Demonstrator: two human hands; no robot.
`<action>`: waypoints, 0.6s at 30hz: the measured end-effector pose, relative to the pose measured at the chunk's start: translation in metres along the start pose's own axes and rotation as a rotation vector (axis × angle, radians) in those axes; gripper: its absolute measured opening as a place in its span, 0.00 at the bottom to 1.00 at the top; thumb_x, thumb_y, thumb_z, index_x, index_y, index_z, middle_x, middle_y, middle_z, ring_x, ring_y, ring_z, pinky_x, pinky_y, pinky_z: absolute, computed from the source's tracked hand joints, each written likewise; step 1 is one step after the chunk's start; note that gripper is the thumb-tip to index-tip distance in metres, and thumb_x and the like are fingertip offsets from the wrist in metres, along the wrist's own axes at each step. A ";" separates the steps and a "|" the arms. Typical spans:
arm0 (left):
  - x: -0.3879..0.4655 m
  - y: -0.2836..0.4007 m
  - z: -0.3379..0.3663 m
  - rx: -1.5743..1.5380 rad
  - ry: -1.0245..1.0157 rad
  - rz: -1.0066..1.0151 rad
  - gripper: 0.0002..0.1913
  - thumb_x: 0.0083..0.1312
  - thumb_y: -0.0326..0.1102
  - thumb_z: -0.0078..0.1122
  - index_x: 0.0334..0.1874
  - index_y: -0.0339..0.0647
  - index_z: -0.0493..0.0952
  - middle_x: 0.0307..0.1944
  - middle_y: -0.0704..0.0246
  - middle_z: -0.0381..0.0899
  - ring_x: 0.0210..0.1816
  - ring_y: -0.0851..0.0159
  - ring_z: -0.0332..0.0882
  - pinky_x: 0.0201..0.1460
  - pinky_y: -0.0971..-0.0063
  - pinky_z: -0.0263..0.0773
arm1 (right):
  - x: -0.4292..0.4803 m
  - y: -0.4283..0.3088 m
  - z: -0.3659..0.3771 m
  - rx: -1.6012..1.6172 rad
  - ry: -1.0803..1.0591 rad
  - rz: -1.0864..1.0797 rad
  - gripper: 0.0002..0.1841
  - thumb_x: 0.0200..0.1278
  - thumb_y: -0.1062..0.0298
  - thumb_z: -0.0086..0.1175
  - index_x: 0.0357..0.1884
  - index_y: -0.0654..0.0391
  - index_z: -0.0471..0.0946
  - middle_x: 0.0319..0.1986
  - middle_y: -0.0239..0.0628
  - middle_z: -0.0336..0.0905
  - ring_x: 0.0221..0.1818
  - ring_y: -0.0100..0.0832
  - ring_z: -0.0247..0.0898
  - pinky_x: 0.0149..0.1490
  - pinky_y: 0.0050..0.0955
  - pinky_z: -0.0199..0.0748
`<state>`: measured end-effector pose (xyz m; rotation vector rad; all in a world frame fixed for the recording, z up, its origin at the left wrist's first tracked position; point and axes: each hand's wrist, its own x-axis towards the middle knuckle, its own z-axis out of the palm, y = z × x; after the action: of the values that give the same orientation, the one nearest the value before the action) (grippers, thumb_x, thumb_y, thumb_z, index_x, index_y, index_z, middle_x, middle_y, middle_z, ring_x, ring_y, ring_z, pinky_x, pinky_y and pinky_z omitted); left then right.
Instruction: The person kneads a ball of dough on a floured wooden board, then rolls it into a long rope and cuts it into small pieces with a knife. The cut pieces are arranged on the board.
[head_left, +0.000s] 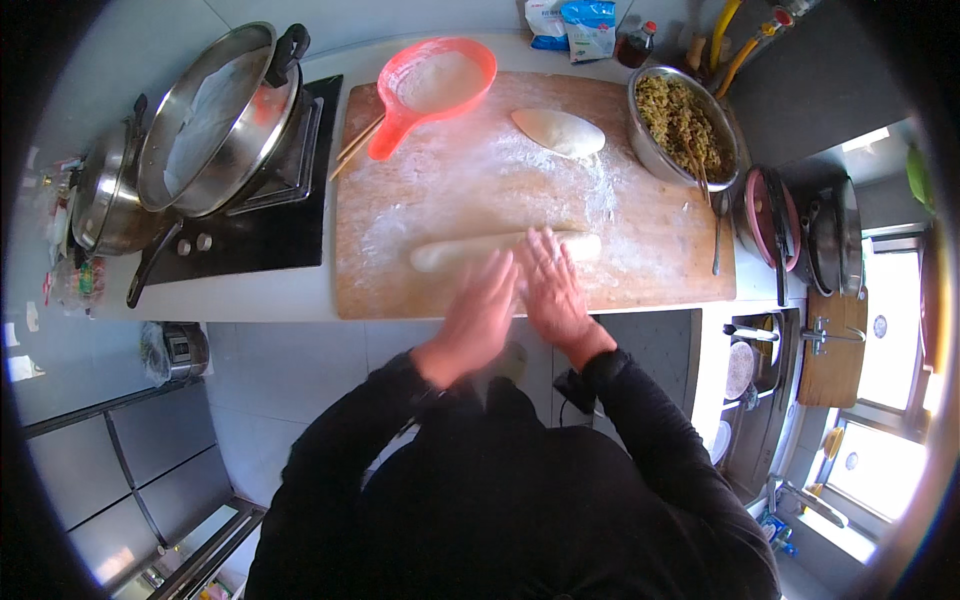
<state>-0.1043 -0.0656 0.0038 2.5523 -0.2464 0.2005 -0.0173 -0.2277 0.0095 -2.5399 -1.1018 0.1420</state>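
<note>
A long roll of pale dough (465, 251) lies across the floured wooden board (390, 195). My right hand (553, 289) rests flat over the roll's right half, fingers stretched forward. Beside it my left hand (476, 311), blurred, is tilted edge-on with its fingertips close to the roll; whether it touches the dough I cannot tell. Neither hand grips anything. Farther back on the board sits an oval piece of dough (559, 133). A red plastic handled bowl (394, 135) holding flour (442, 79) stands at the board's back left.
At the back right, a steel bowl (637, 142) holds chopped filling (679, 116) and chopsticks (697, 169). A spoon (718, 236) lies by the board's right edge. Steel pans (217, 127) stand on the black cooktop (247, 251) at left. Packets (589, 30) and a bottle (636, 46) line the wall.
</note>
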 end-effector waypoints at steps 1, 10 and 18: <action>0.022 -0.001 0.010 0.058 0.035 -0.045 0.24 0.73 0.39 0.47 0.66 0.31 0.70 0.72 0.54 0.63 0.77 0.51 0.52 0.76 0.42 0.41 | 0.015 0.009 0.004 -0.003 -0.003 0.047 0.34 0.69 0.60 0.50 0.74 0.61 0.57 0.76 0.44 0.49 0.80 0.46 0.37 0.79 0.51 0.36; 0.141 -0.068 0.003 0.360 -0.036 -0.295 0.32 0.75 0.53 0.39 0.72 0.35 0.65 0.79 0.58 0.50 0.81 0.52 0.35 0.79 0.45 0.27 | 0.130 0.065 0.000 -0.253 0.111 0.118 0.35 0.72 0.53 0.44 0.74 0.62 0.56 0.76 0.45 0.50 0.80 0.48 0.37 0.79 0.50 0.34; 0.191 -0.114 -0.002 0.377 0.096 -0.226 0.42 0.72 0.64 0.39 0.73 0.29 0.60 0.78 0.56 0.52 0.80 0.54 0.41 0.80 0.50 0.33 | 0.182 0.097 -0.013 -0.313 0.241 -0.083 0.36 0.68 0.51 0.49 0.75 0.57 0.57 0.76 0.42 0.49 0.79 0.49 0.38 0.79 0.51 0.38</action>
<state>0.1056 0.0044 -0.0174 2.9052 0.1310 0.3054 0.1779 -0.1607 -0.0049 -2.6806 -1.2080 -0.3773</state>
